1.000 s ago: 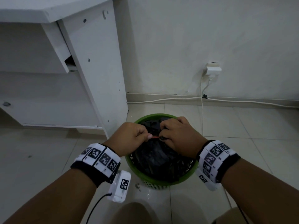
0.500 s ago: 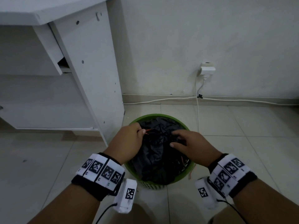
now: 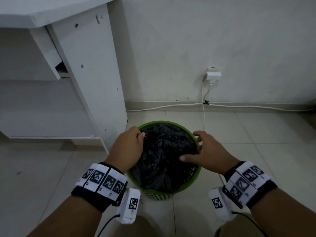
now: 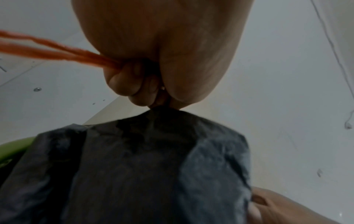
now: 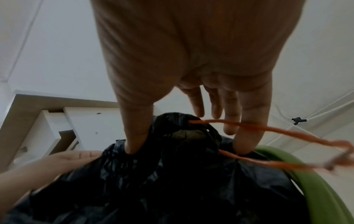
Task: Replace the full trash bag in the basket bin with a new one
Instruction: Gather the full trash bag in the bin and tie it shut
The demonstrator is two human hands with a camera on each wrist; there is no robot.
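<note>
A green basket bin (image 3: 172,195) stands on the floor with a black trash bag (image 3: 164,161) in it. My left hand (image 3: 141,135) is at the bin's left rim; in the left wrist view its curled fingers (image 4: 124,86) grip the orange drawstring (image 4: 57,51) and the bag's gathered top (image 4: 162,115). At the right rim my right hand (image 3: 192,146) is spread, its thumb and little finger (image 5: 247,142) touching the bag (image 5: 172,181). The drawstring's loop (image 5: 277,131) hangs free past the green rim (image 5: 310,174).
A white desk panel (image 3: 89,74) stands just left of the bin. On the wall behind is a socket with a plug (image 3: 212,75), and a white cable (image 3: 171,106) runs along the skirting. Tiled floor (image 3: 265,151) lies to the right.
My right hand let go of the drawstring, moved to the bag's right side and spread its fingers. My left hand drew the drawstring to the left rim.
</note>
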